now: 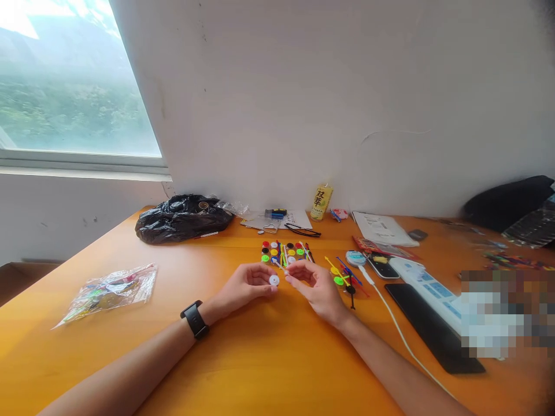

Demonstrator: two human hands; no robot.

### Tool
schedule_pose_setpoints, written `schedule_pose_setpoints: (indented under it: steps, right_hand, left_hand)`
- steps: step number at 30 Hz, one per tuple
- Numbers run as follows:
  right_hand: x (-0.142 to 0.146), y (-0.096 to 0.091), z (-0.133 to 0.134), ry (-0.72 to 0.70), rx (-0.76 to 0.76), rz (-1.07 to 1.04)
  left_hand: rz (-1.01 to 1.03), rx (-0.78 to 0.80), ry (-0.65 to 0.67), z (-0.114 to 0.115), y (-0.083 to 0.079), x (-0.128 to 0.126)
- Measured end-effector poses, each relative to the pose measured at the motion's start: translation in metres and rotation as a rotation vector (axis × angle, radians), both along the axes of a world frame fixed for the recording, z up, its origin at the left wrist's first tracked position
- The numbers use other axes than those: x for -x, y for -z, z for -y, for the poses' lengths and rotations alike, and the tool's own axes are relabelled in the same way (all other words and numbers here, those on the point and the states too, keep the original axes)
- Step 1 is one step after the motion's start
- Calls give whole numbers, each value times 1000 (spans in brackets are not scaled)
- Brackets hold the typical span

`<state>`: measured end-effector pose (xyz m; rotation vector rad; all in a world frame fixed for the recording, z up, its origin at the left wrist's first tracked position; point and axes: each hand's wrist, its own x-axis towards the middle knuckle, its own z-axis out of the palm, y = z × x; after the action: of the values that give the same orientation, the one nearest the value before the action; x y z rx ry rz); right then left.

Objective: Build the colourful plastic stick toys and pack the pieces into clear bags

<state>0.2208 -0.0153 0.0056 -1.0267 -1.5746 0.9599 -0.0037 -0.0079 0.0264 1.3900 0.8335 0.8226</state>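
Observation:
My left hand (245, 287), with a black watch on its wrist, pinches a small white round disc (274, 280) between thumb and fingertips. Close beside it, my right hand (318, 289) is closed on a thin white plastic arrow (278, 264), which points up and to the left; its held end is partly hidden by the fingers. Disc and arrow look apart. Just beyond my hands lie rows of coloured round discs (274, 252) and several thin arrows. To the right of my right hand are a yellow arrow (337, 270) and a black arrow piece (351, 290).
A clear bag of coloured parts (115, 292) lies at left, a black plastic bag (182, 219) behind it. At the back stands a yellow drink carton (321, 202). On the right are a phone (384, 267), a white power strip (433, 289), a cable and a black pad (429, 326).

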Motion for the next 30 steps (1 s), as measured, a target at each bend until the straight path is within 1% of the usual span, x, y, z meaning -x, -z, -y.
schedule_pose_setpoints:
  steps: [4, 8, 12, 15, 18, 23, 30]
  right_hand:
    - [3, -5, 2, 30, -23, -38]
    - [1, -10, 4, -41, 99, -49]
    - [1, -13, 8, -61, 63, 17]
    - [4, -10, 10, -124, 75, 21]
    - [5, -5, 10, -171, 94, 7]
    - [6, -1, 7, -170, 103, 23]
    - [6, -8, 12, -123, -33, 206]
  left_hand:
    - [51, 28, 50, 2, -1, -1]
    - [52, 40, 68, 2, 1, -1]
    - [49, 60, 101, 2, 0, -1]
    - [54, 50, 120, 2, -2, -1]
    - [25, -3, 115, 3, -3, -1]
    - [-17, -84, 94, 5, -2, -3]
    - [-98, -357, -8, 11, 7, -4]
